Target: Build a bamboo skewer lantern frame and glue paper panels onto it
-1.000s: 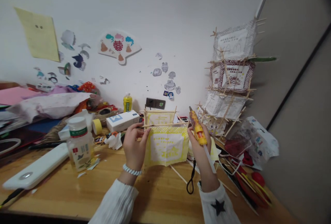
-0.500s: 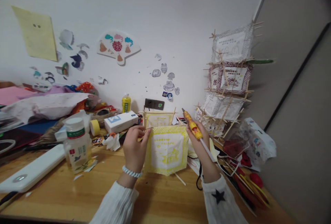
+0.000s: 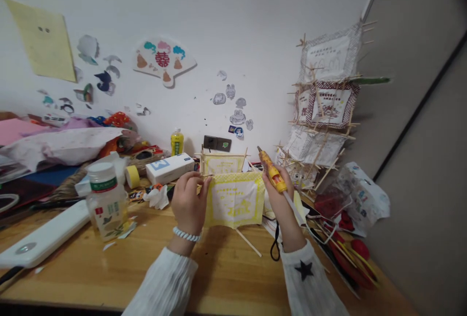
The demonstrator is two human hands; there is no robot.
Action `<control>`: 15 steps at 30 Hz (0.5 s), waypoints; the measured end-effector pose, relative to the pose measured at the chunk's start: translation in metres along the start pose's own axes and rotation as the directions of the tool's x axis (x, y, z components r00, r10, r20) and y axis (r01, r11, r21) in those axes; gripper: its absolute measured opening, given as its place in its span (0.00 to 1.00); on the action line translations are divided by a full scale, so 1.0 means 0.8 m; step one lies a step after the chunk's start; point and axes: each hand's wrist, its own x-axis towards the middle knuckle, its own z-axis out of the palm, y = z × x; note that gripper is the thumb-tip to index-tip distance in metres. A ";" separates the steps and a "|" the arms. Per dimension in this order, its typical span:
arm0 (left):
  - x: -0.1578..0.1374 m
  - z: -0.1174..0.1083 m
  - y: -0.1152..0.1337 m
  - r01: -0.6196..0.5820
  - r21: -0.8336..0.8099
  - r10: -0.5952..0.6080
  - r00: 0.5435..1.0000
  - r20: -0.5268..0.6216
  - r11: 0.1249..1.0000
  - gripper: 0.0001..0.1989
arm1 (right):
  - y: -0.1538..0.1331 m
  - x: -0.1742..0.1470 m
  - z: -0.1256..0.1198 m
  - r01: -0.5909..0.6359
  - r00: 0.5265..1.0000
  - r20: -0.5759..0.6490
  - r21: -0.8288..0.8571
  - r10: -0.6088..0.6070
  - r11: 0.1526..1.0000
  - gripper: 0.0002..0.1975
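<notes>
My left hand (image 3: 188, 202), with a coiled band at the wrist, pinches the upper left corner of a thin white sheet with a yellow printed border (image 3: 234, 200). The sheet hangs in front of a small wooden-stick frame (image 3: 223, 164) that carries a similar yellow sheet. My right hand (image 3: 279, 194) is closed round a yellow pen-shaped hot glue gun (image 3: 273, 172), its nozzle pointing up and away. A white glue stick (image 3: 295, 209) runs out of its rear. The right fingers also meet the sheet's upper right corner; their hold on it is partly hidden. A loose wooden stick (image 3: 249, 242) lies below the sheet.
A clear jar (image 3: 106, 204) and a long white device (image 3: 44, 236) stand left. Behind are a white box (image 3: 170, 168), yellow tape (image 3: 132, 177) and a drink bottle (image 3: 177, 143). A tall stick-and-sheet structure (image 3: 324, 107) rises at the right, beside plastic bags (image 3: 359, 194).
The sheet's lower edge has lifted and tilted away, so the sheet looks shorter and more of the loose stick shows. Both hands keep their holds. The view has shifted slightly.
</notes>
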 end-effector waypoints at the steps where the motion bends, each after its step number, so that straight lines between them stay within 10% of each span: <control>1: 0.001 0.001 0.001 0.009 -0.004 -0.009 1.000 -0.003 1.000 0.10 | 0.001 0.000 0.001 -0.002 1.000 -0.018 -0.016 0.002 1.000 0.14; 15: 0.005 0.006 0.000 0.086 -0.101 -0.086 0.996 0.007 0.991 0.11 | -0.020 0.006 -0.007 0.124 0.992 0.012 -0.176 -0.124 0.976 0.11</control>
